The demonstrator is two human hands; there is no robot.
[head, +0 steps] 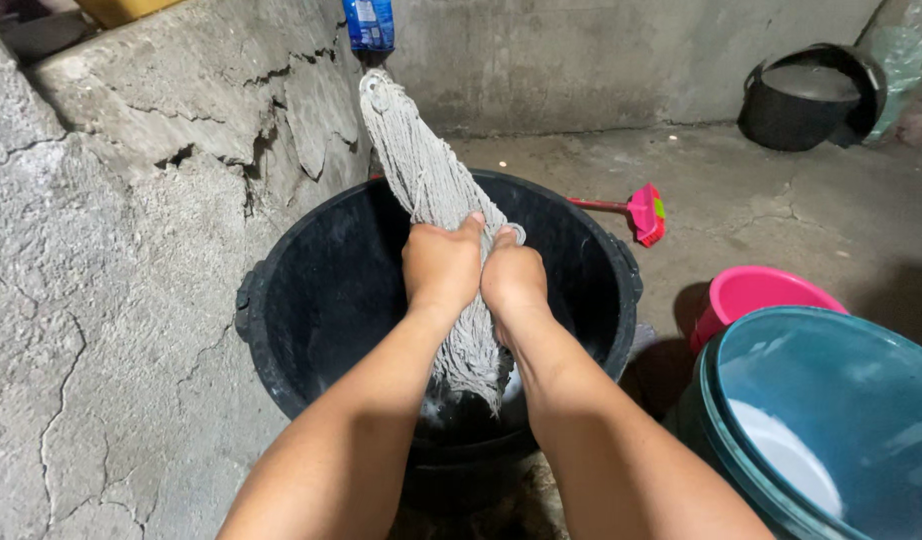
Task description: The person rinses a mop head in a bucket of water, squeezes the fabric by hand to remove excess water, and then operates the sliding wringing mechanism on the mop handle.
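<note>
Over black tub [281, 300]: both hands' fingers [473, 222] clenched around grey mop strands [431, 180].

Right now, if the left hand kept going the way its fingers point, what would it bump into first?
The left hand points along the mop strands it grips; beyond them, probably the blue mop head by the wall, though depth is unclear.
</note>
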